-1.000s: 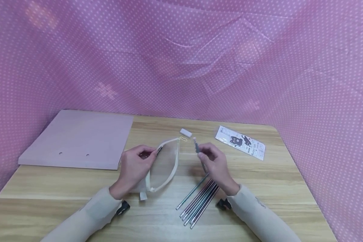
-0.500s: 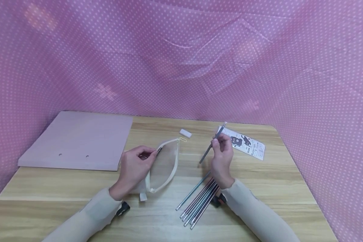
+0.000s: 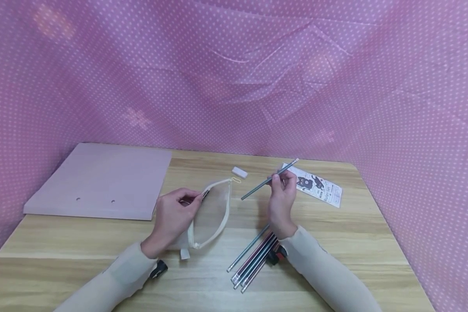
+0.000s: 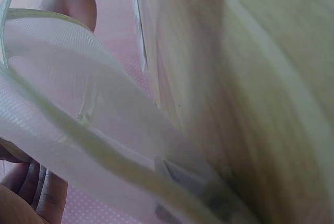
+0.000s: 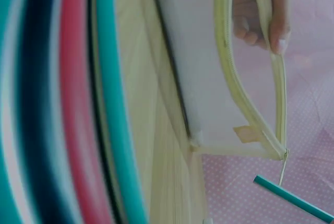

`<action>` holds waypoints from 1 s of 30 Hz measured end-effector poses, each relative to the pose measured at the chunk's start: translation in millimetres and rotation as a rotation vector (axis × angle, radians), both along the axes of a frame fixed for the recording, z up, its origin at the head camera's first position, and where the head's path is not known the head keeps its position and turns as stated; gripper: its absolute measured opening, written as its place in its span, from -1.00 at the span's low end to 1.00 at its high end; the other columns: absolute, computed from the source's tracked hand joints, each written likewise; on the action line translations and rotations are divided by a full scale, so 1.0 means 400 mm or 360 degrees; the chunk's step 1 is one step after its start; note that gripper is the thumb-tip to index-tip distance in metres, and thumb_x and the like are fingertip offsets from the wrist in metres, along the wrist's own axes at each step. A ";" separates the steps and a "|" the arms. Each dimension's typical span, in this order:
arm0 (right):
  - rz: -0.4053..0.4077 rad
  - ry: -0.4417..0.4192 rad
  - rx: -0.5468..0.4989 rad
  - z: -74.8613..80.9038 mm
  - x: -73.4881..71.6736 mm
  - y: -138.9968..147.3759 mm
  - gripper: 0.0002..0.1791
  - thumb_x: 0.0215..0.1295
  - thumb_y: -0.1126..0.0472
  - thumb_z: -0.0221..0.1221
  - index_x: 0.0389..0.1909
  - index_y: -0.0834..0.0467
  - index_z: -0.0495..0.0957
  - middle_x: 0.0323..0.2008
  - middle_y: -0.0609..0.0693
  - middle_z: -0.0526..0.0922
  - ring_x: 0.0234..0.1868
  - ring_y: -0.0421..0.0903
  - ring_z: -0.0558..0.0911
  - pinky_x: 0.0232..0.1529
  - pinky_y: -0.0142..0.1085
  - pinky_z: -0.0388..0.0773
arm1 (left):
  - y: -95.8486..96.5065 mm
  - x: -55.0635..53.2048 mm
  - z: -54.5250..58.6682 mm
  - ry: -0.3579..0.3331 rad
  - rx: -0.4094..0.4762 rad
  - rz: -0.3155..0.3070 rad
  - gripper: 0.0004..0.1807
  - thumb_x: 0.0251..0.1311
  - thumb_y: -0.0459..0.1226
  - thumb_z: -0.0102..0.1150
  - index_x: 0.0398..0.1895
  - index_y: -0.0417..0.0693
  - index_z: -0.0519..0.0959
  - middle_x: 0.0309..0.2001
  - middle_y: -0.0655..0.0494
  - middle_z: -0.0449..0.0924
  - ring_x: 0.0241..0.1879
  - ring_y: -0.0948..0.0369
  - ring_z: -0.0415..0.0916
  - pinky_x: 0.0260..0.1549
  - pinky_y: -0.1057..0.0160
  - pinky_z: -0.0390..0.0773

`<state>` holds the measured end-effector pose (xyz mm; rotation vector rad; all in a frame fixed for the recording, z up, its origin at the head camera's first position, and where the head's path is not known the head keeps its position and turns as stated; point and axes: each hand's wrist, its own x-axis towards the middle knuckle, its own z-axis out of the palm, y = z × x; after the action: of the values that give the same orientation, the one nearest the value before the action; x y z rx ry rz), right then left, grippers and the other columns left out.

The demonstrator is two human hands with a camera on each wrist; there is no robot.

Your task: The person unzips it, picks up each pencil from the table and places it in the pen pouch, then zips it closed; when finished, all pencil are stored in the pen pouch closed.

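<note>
My left hand [image 3: 176, 215] pinches the upper edge of a translucent mesh zipper pouch [image 3: 212, 212], whose mouth gapes toward the right. In the right wrist view the fingers grip the zipper edge of the pouch [image 5: 203, 78]. Raised above the table, my right hand [image 3: 282, 201] holds a teal pencil [image 3: 257, 188] between thumb and fingers, its eraser end up and to the right. The pencil's other end slants down toward the pouch, apart from it. Below the right wrist lies a bundle of several shiny pencils [image 3: 253, 262] in teal, dark and reddish colours.
A white eraser [image 3: 239, 172] lies behind the pouch. A ruler set packet [image 3: 320, 186] with black cartoon figures is at the back right, partly behind the right hand. A large pale pink folder [image 3: 105, 182] covers the back left of the wooden table [image 3: 82, 268].
The right hand has lifted the pencil from near the bundle, moved back and right, and turned it to slant toward the pouch. The left hand and pouch look unmoved.
</note>
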<state>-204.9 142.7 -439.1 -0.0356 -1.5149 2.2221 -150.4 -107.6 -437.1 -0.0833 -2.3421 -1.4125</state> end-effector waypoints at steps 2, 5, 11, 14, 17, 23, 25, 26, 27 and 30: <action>0.0028 -0.0038 -0.0072 0.003 -0.002 -0.003 -0.86 0.52 0.40 -0.05 0.00 0.18 0.33 -0.15 -0.05 0.45 -0.16 -0.21 0.56 0.01 -0.38 0.64 | 0.000 0.000 0.000 -0.0008 0.0005 0.0001 -0.92 0.08 -0.29 0.48 -0.34 -0.03 0.78 -0.40 0.08 0.80 -0.50 0.27 0.65 -0.51 0.43 0.65; 0.0065 -0.0105 -0.0188 0.007 -0.004 -0.007 -0.88 0.53 0.40 -0.05 -0.01 0.20 0.33 -0.19 -0.06 0.45 -0.21 -0.20 0.56 -0.05 -0.38 0.66 | 0.000 0.001 0.000 0.0007 0.0013 -0.0004 -0.93 0.07 -0.31 0.48 -0.35 -0.03 0.78 -0.40 0.06 0.80 -0.51 0.26 0.65 -0.52 0.43 0.65; 0.0189 -0.0261 -0.0383 0.016 0.007 -0.021 -0.92 0.50 0.41 0.01 -0.11 0.19 0.39 -0.32 -0.08 0.55 -0.31 -0.19 0.64 -0.11 -0.35 0.72 | -0.001 0.000 -0.001 0.0018 0.0024 -0.0005 -0.92 0.08 -0.30 0.47 -0.34 -0.05 0.78 -0.39 0.06 0.80 -0.50 0.28 0.66 -0.51 0.46 0.65; 0.0292 -0.0293 -0.0398 0.016 0.016 -0.034 -0.92 0.43 0.45 0.08 -0.17 0.23 0.45 -0.38 -0.06 0.64 -0.35 -0.18 0.71 -0.13 -0.34 0.76 | -0.001 -0.001 -0.001 0.0007 0.0023 0.0000 -0.93 0.08 -0.30 0.47 -0.34 -0.03 0.78 -0.39 0.07 0.80 -0.50 0.28 0.66 -0.51 0.45 0.65; 0.0367 -0.0315 -0.0350 0.013 0.025 -0.052 -0.89 0.37 0.48 0.13 -0.24 0.23 0.52 -0.41 -0.04 0.73 -0.38 -0.18 0.76 -0.17 -0.32 0.77 | -0.002 0.000 0.000 -0.0009 0.0026 -0.0001 -0.94 0.09 -0.30 0.46 -0.35 -0.01 0.78 -0.39 0.06 0.80 -0.50 0.27 0.66 -0.52 0.44 0.65; 0.0505 -0.0418 -0.0242 -0.006 0.038 -0.089 -0.85 0.33 0.52 0.15 -0.30 0.22 0.57 -0.47 -0.02 0.78 -0.41 -0.16 0.80 -0.25 -0.32 0.78 | -0.003 0.001 -0.001 -0.0019 0.0038 -0.0004 -0.94 0.10 -0.30 0.47 -0.35 -0.03 0.78 -0.39 0.05 0.80 -0.51 0.27 0.66 -0.53 0.42 0.66; 0.0549 -0.0466 -0.0218 -0.011 0.042 -0.101 -0.85 0.33 0.53 0.15 -0.29 0.22 0.56 -0.47 -0.02 0.78 -0.42 -0.16 0.80 -0.27 -0.32 0.78 | -0.003 0.001 -0.001 -0.0018 0.0034 -0.0004 -0.94 0.10 -0.29 0.47 -0.34 -0.03 0.78 -0.39 0.05 0.80 -0.51 0.28 0.66 -0.53 0.42 0.66; 0.0570 -0.0493 -0.0202 -0.013 0.044 -0.106 -0.85 0.33 0.53 0.15 -0.28 0.23 0.56 -0.48 -0.03 0.78 -0.43 -0.16 0.79 -0.28 -0.32 0.78 | -0.003 0.001 0.000 -0.0017 0.0030 -0.0004 -0.94 0.10 -0.29 0.46 -0.34 -0.03 0.78 -0.39 0.05 0.80 -0.51 0.28 0.66 -0.53 0.42 0.66; 0.0590 -0.0523 -0.0181 -0.016 0.045 -0.111 -0.86 0.32 0.52 0.16 -0.27 0.23 0.56 -0.48 -0.03 0.78 -0.43 -0.16 0.79 -0.28 -0.32 0.78 | -0.003 0.001 0.000 -0.0016 0.0029 -0.0006 -0.94 0.11 -0.29 0.46 -0.34 -0.03 0.78 -0.38 0.05 0.80 -0.51 0.28 0.66 -0.52 0.42 0.67; 0.0649 -0.0609 -0.0118 -0.022 0.052 -0.123 -0.88 0.31 0.51 0.19 -0.22 0.27 0.57 -0.48 -0.04 0.78 -0.43 -0.17 0.79 -0.28 -0.33 0.78 | -0.002 0.001 0.001 -0.0019 0.0024 -0.0008 -0.94 0.11 -0.29 0.45 -0.33 -0.02 0.77 -0.38 0.05 0.80 -0.50 0.29 0.67 -0.52 0.42 0.67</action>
<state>-184.2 93.3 -447.8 -0.2020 -1.7628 2.7151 -149.9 -108.3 -436.8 -0.0770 -2.3421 -1.4370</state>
